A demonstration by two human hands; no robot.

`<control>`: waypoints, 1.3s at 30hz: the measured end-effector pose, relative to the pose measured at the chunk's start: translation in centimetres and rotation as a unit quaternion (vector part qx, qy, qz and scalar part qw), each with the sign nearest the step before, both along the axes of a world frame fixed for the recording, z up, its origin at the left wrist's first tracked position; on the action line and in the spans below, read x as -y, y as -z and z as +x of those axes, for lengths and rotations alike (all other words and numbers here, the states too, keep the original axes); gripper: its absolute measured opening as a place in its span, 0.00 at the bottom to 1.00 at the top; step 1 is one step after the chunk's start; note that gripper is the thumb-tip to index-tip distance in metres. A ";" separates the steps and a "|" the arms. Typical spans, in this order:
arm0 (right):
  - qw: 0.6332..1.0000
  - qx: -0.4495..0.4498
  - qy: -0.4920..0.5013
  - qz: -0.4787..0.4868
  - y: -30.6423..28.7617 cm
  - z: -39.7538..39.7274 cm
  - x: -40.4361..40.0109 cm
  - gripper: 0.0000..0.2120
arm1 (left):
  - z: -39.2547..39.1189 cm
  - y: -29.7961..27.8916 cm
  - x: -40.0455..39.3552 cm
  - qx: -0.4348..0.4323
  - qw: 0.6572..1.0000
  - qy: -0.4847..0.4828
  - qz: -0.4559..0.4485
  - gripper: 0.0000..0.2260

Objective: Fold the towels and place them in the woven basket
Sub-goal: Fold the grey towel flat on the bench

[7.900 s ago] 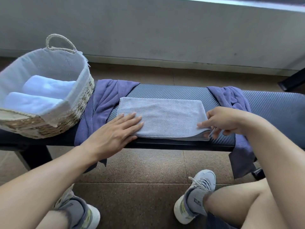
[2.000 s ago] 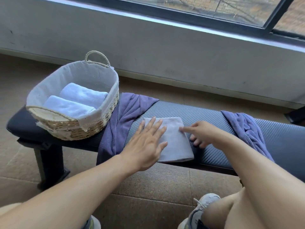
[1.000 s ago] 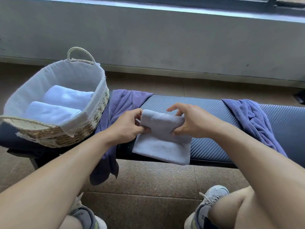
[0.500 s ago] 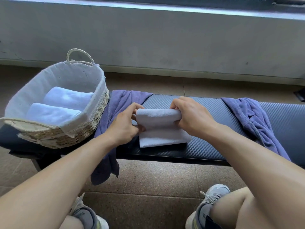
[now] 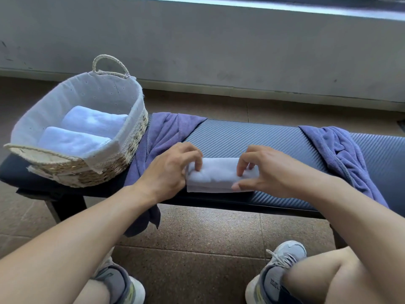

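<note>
Both hands' curled fingers [image 5: 198,164] pinch the folded towel [image 5: 215,175]; no legible writing.

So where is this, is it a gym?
Maybe a gym or changing area, though I can't be sure. There is a padded bench on a speckled floor, towels going into a basket, and a plain wall under a window.

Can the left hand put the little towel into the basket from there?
Probably yes: the left hand already holds the folded towel, and the woven basket sits open-topped beside it with nothing between.
</note>
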State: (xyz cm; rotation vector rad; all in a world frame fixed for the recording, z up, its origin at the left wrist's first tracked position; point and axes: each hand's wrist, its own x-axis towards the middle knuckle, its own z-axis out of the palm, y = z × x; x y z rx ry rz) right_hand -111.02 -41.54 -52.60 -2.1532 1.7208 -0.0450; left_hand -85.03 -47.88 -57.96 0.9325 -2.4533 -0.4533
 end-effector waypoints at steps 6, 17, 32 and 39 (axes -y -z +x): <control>0.999 0.013 0.037 0.008 -0.2 -0.1 0.6 0.14 | 0.1 -0.2 -0.9 -0.093 0.983 -0.048 0.149 0.09; 0.999 -0.006 0.000 0.037 0.3 0.9 0.7 0.39 | -0.3 -0.4 -0.1 -0.012 0.954 -0.036 0.298 0.28; 0.995 -0.068 -0.015 -0.071 -0.3 2.3 0.9 0.23 | -0.4 -1.4 -0.4 0.000 0.993 -0.027 0.119 0.23; 1.000 -0.012 -0.017 -0.007 0.7 1.8 1.9 0.21 | -0.3 -1.5 0.0 0.063 0.988 -0.044 0.135 0.14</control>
